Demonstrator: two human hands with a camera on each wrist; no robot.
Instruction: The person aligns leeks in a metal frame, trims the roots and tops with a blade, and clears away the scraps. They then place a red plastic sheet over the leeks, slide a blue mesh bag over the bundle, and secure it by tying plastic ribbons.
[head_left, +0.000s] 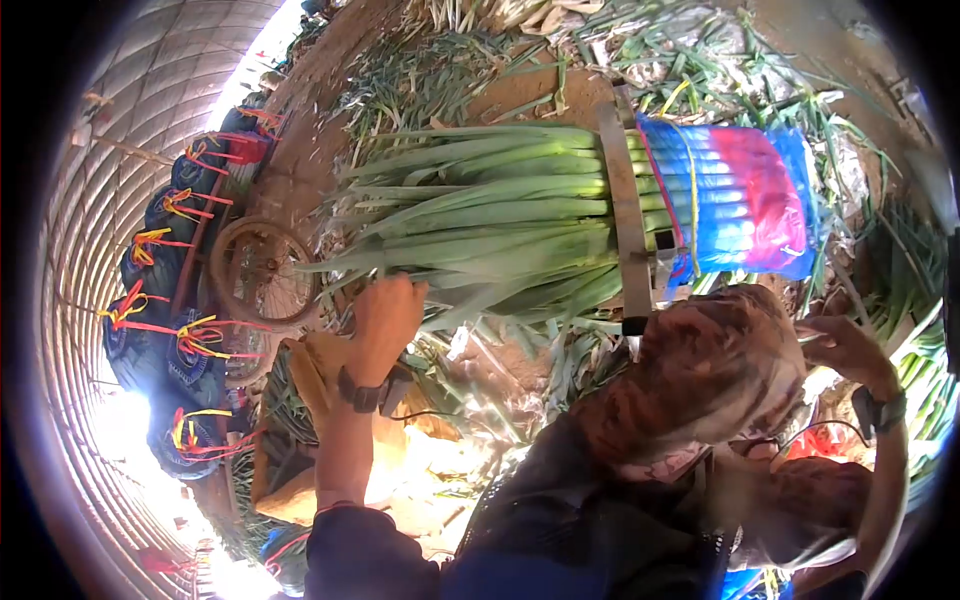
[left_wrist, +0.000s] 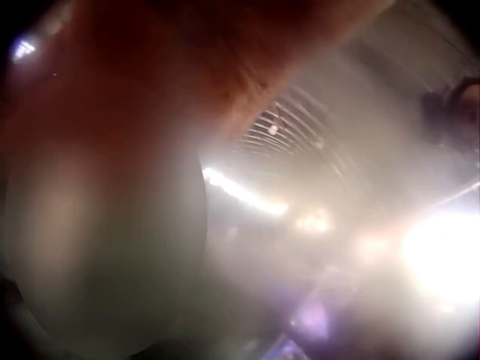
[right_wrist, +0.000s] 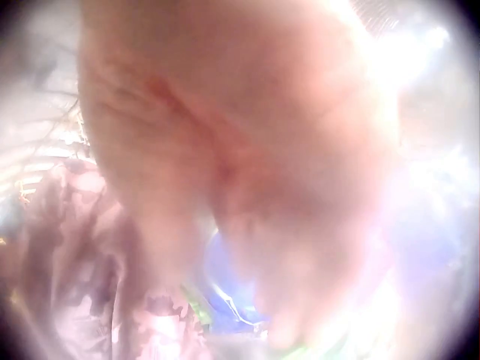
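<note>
Squaring up of the leaf ends is judged to be the step in hand. A big bundle (head_left: 490,215) of long green stalks is laid crosswise in a metal frame (head_left: 625,220), and the left grip (head_left: 385,315) is set against its loose tips. The fingers of that grip are curled in among the lowest leaves, and a few leaves seem to be clasped. Only the knuckles are shown; the fingertips are hidden.

The bundle is touched by the left grip and stretches away from it. The root end is sleeved in a blue-and-pink wrap (head_left: 740,200), well apart from the left grip and just above the right grip (head_left: 850,345). The right grip is held up beside camouflage cloth (head_left: 720,370) with its fingers bent. Whether anything is pinched in it cannot be told. Both wrist views are filled by blurred skin, so nothing is added by them.

A spoked wheel (head_left: 262,272) is seen just beside the left grip, on its outer side. Cut leaves are strewn on the ground beyond the bundle.

For the next move, stray tips would have to be drawn into line with the rest. A light, even clasp is called for, since such leaves are likely to crease. The right grip would probably be needed at the frame to steady the bundle, as no tie is visible at the leaf end.
</note>
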